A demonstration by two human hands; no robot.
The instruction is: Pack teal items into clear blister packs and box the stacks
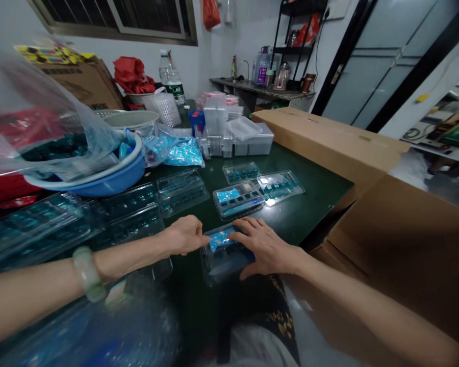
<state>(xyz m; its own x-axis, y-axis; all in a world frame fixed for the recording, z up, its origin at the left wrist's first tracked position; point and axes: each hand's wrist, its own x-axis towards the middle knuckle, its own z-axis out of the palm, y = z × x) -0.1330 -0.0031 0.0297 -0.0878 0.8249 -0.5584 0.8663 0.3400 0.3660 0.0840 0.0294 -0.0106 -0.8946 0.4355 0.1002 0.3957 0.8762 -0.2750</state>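
- Two long cardboard boxes (329,142) run down the right side of the room, the nearer one pressed against the edge of the bench (313,204).
- The bench itself is dark green and crowded at its left and far end, with bare surface only near the right corner.
- A blue basin (115,178) sits at the left under a loose clear plastic bag (42,112), with dark teal pieces showing through it.
- Rows of clear blister trays (130,214) lie side by side in front of the basin, reaching toward the person's left arm.
- A stack of clear lidded boxes (233,137) stands at the far end, and a bag of blue sachets (183,152) lies just beside it.
- Three smaller packs lie mid-bench: a closed pack with a blue card (237,199), an open pack (281,186) touching it on the right, and a short one (240,172) behind.
- The clear tray (224,252) being handled sits at the bench's near edge, directly in front of the person, with a blue card inside its top end.
- The right hand (265,247) lies flat on the tray, fingers spread wide across the lid.
- The left hand (185,235) has its fingers curled in against the tray's left edge; whether they pinch it I cannot tell.
- A pale green bracelet (87,272) circles the left wrist.
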